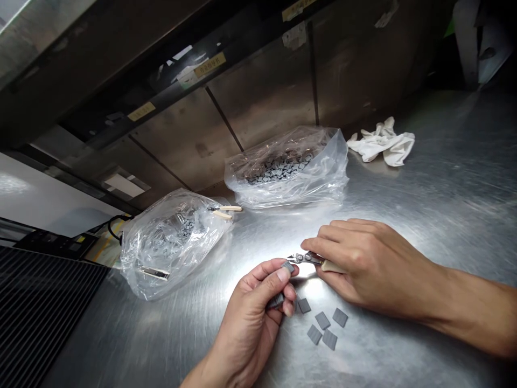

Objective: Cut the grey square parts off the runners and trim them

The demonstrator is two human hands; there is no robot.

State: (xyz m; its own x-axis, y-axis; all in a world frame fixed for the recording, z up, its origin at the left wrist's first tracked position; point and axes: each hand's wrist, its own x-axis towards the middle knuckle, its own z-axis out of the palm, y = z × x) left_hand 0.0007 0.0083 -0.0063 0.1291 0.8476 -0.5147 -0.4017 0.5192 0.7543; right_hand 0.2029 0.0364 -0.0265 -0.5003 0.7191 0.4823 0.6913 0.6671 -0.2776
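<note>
Between thumb and index finger, my left hand (262, 302) pinches a small grey square piece (288, 267); more grey pieces (275, 300) are tucked under its curled fingers. My right hand (355, 264) is wrapped round small cutting pliers (307, 258) with pale handles. The pliers' tips are at the upper edge of the pinched piece; whether the jaws touch it is too small to tell. Several grey square pieces (322, 320) lie on the metal table just below the hands.
A clear plastic bag (283, 191) full of grey pieces stands at the back. Left of it, another clear bag (173, 248) holds pieces, with a pale-handled tool (229, 208) on its edge. White gloves (383, 143) lie at the back right. A metal wall (266, 102) closes off the rear.
</note>
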